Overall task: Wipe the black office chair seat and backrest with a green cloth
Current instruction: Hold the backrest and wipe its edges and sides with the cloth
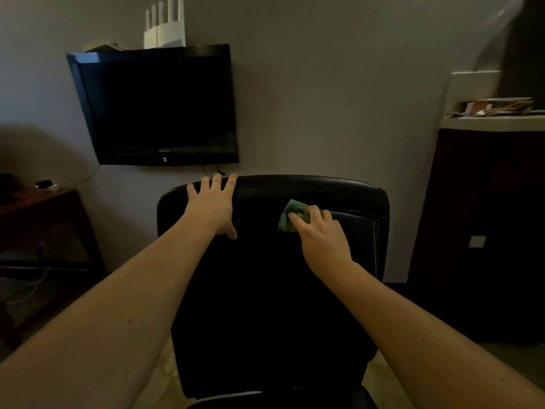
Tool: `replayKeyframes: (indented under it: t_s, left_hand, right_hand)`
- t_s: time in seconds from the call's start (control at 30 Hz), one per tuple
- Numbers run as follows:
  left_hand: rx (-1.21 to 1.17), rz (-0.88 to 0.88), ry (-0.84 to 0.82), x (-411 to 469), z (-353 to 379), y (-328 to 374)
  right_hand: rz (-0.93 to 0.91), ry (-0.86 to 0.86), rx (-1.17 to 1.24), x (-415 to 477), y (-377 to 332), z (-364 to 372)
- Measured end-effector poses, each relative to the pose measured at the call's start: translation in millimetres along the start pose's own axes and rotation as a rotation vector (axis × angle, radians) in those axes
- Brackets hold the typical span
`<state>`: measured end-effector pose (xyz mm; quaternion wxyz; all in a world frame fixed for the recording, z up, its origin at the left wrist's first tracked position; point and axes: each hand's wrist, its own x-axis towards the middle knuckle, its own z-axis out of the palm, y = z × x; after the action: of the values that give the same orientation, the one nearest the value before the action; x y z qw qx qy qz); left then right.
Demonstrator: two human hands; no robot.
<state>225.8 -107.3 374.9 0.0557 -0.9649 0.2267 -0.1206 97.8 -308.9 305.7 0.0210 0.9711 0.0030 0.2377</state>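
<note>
A: Where do we have room around the chair (267,335)?

B: Its backrest (265,290) stands upright in front of us, with its top edge close to the wall (324,98). A strip of wall shows between that edge and the TV (159,107) above. Off the backrest's left edge, pale floor (159,376) runs toward the wooden desk (38,208). Off its right edge, a narrower gap separates it from the dark cabinet (486,231).

A: And our 2 hands?

B: Our left hand (211,206) lies flat near the backrest's top left corner. Its 4 fingers are spread and straight, with the tips at the top edge and the thumb down on the face, so it grasps nothing. Our right hand (320,234) holds the bunched green cloth (290,215) under curled fingers and presses it on the backrest's upper right part, just below the top edge (the cloth peeks out left of the fingers).

A: Any writing?

B: Only a small pale mark at the middle of the TV's lower frame, too small for us to read.

A: What carries things?

B: The TV's top edge bears a white router (164,31) with upright antennas. The cabinet's pale top holds a low heap of flat things (498,107) that we cannot tell apart. The cabinet's inside is hidden from us.
</note>
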Motion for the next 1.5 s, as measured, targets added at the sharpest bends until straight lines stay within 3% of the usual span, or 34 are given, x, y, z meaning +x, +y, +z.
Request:
replayKeyframes:
  t_s: [0.43,0.6,0.77,0.97,1.1,1.2,1.33,1.5]
  left_hand:
    - [-0.071,0.14,-0.001,26,-7,79]
    - [-0.047,0.168,0.022,12,-6,122]
    - [-0.212,0.273,0.05,-14,-4,170]
    - [-0.588,0.32,-0.003,-64,10,242]
    - [-1.183,0.352,0.283,-116,11,259]
    - [-1.301,0.375,0.476,-153,7,270]
    - [-1.263,0.376,0.287,-177,-2,285]
    - [-1.385,0.264,0.103,-185,-11,303]
  right_hand:
    - [0.271,-0.052,-0.225,-62,72,-53]
    - [0.214,-0.1,-0.225,-80,79,-72]
    - [0.143,-0.101,-0.277,-86,72,-83]
    - [0.197,-0.2,-0.378,-105,77,-102]
    - [0.187,-0.182,-0.198,-129,86,-124]
    - [0.25,-0.111,-0.027,-148,89,-132]
    - [0.277,-0.033,0.068,-172,89,-136]
    - [0.219,-0.143,0.179,-201,92,-161]
